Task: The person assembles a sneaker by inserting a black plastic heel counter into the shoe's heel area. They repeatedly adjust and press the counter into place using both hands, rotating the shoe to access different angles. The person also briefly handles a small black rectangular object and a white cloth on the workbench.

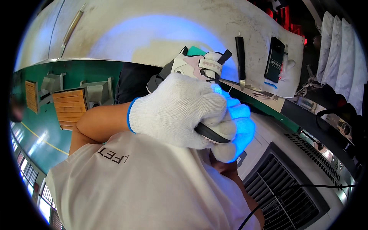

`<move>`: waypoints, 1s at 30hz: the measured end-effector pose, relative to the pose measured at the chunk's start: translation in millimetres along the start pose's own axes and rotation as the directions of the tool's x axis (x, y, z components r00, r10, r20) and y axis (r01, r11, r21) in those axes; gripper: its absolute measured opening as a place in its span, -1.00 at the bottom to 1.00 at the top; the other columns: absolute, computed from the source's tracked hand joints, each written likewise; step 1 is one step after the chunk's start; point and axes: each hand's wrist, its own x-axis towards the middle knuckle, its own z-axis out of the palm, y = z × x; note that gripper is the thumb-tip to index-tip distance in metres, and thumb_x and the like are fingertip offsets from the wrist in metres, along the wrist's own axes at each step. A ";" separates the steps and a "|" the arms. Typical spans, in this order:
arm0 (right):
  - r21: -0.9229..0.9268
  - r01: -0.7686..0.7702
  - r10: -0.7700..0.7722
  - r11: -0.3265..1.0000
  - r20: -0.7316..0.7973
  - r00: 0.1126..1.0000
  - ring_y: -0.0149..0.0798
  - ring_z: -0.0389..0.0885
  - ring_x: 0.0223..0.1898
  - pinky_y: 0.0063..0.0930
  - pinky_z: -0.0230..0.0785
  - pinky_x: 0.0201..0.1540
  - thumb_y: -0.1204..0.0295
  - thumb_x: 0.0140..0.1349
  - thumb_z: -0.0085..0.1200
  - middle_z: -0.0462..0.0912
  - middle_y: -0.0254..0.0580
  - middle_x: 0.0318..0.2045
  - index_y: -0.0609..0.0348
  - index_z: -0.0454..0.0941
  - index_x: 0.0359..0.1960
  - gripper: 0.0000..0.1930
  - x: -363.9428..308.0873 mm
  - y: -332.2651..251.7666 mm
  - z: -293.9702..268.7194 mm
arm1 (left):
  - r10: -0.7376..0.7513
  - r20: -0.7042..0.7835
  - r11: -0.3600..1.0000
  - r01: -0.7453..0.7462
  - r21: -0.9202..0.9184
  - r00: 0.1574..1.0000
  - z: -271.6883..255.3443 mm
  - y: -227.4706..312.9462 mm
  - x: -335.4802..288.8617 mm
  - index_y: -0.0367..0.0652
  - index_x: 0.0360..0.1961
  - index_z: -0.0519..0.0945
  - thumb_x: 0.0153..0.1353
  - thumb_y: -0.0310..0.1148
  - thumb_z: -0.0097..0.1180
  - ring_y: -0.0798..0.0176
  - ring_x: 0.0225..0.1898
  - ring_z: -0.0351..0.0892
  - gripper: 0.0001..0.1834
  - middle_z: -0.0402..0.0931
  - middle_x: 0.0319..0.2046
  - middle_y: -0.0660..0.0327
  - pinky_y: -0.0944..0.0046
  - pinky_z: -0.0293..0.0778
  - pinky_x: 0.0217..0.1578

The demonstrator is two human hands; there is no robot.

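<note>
A white, grey and pale pink shoe [183,64] with black trim, a pale strap and a green patch is held near the table edge, in front of my chest. My left hand [176,109], in a white knit glove with a blue cuff, wraps over it with curled fingers and hides much of it. My right hand [239,128], also gloved, is closed against the left one, its fingers lit bright blue. From between the hands sticks out a curved black piece [212,133] with a pale edge; whether it belongs to the shoe I cannot tell.
On the pale worktable [126,27] lie a black-handled knife [240,57], a dark phone [275,59], a slim white tube [285,59] and a thin wooden-handled tool [73,28]. A vented grey machine [283,188] stands at lower right, with a black cable [303,186] across it. Wooden-slatted seats [69,105] are left.
</note>
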 end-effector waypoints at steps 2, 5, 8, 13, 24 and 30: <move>-0.045 -0.022 0.025 0.999 0.049 0.998 0.13 0.75 0.12 0.27 0.53 0.34 0.18 0.29 0.47 0.73 -0.06 -0.04 0.11 0.71 -0.02 -0.64 8.4 -6.2 -0.5 | -0.013 0.022 1.000 0.013 -0.021 1.000 -1.7 -3.3 -2.2 -0.01 -0.42 0.50 -0.02 -0.11 0.50 -0.05 -0.39 0.68 -0.61 0.53 -0.49 0.18 -0.03 0.52 -0.36; -0.181 -0.055 0.078 0.982 0.122 0.989 0.13 0.74 0.11 0.26 0.52 0.35 0.29 0.25 0.49 0.72 -0.10 -0.06 0.08 0.71 -0.06 -0.70 20.7 -14.2 -0.2 | 0.039 0.048 0.999 -0.039 -0.003 0.998 -11.0 -11.0 -5.0 -0.05 -0.36 0.53 0.00 -0.10 0.49 -0.04 -0.33 0.69 -0.61 0.56 -0.42 0.15 -0.03 0.53 -0.35; -0.360 -0.042 0.131 0.932 0.227 0.965 0.15 0.74 0.14 0.28 0.51 0.37 0.36 0.17 0.55 0.72 -0.06 0.00 0.09 0.74 -0.05 -0.67 38.4 -33.4 1.2 | 0.105 -0.003 0.994 -0.105 -0.005 0.994 -18.7 -15.0 -3.8 -0.08 -0.29 0.56 0.00 -0.11 0.52 -0.04 -0.27 0.71 -0.58 0.58 -0.34 0.13 -0.01 0.56 -0.33; -0.565 0.061 0.139 0.823 0.304 0.943 0.23 0.72 0.25 0.42 0.51 0.43 0.40 0.06 0.65 0.69 0.03 0.15 0.15 0.72 0.09 -0.47 67.0 -37.7 34.3 | 0.165 -0.340 0.970 -0.214 -0.112 0.926 -26.9 -44.7 -29.3 -0.10 -0.04 0.66 -0.08 -0.17 0.67 -0.07 -0.10 0.72 -0.41 0.62 -0.10 0.12 0.02 0.67 -0.18; -0.594 0.429 -0.145 0.681 0.464 0.874 0.27 0.80 0.12 0.36 0.60 0.41 0.31 0.26 0.55 0.70 0.17 0.11 0.25 0.68 0.21 -0.47 76.8 -17.3 59.1 | -0.008 -0.335 0.977 -0.065 -0.206 0.942 -29.8 -64.6 -66.2 -0.10 -0.28 0.60 -0.11 -0.10 0.62 -0.11 -0.22 0.62 -0.50 0.54 -0.24 0.09 -0.06 0.56 -0.25; -0.572 0.388 -0.143 0.722 0.425 0.894 0.22 0.81 0.11 0.25 0.61 0.36 0.32 0.19 0.59 0.73 0.16 0.10 0.28 0.69 0.19 -0.43 83.7 -12.0 54.7 | 0.350 -0.373 0.927 -0.376 0.003 0.859 -32.9 -70.2 -45.4 -0.04 -0.30 0.63 -0.06 -0.17 0.45 -0.02 -0.25 0.66 -0.67 0.55 -0.25 0.14 0.00 0.62 -0.31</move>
